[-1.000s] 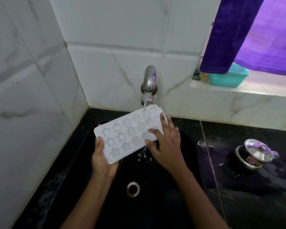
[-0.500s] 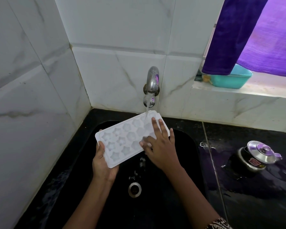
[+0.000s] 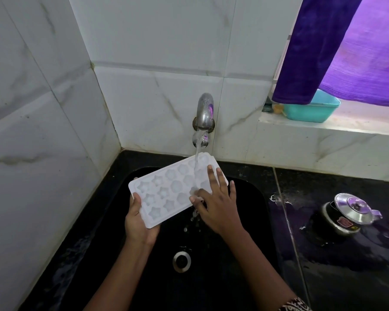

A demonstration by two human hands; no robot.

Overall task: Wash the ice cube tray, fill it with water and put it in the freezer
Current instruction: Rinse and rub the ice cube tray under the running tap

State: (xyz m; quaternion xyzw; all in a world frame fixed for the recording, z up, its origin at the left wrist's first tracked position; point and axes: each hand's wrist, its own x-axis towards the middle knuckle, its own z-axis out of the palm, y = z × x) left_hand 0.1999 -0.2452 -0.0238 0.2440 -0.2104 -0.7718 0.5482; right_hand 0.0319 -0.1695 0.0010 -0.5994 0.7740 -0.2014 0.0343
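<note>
head view: white ice cube tray [image 3: 166,191], star- and flower-shaped cells facing up, held tilted in the air over the black sink [image 3: 211,283], its far end under the running tap [image 3: 203,117]. the stream lands on the far cells and water drips off the near long edge toward the drain [image 3: 181,261]. left hand [image 3: 137,223] grips the near short end, thumb over the rim and fingers beneath. right hand [image 3: 216,205] lies on the far half, fingers straight and spread flat against the cells, pinching nothing. judged from its thin walls and the one-ended hold, the tray is light, probably slightly flexible plastic, and slippery while wet. the short-end rims offer the surest hold. once filled it should be carried level by both ends to avoid twisting and spilling. a lidded pot [image 3: 346,215] stands on the wet bench [image 3: 346,283], well apart.
</note>
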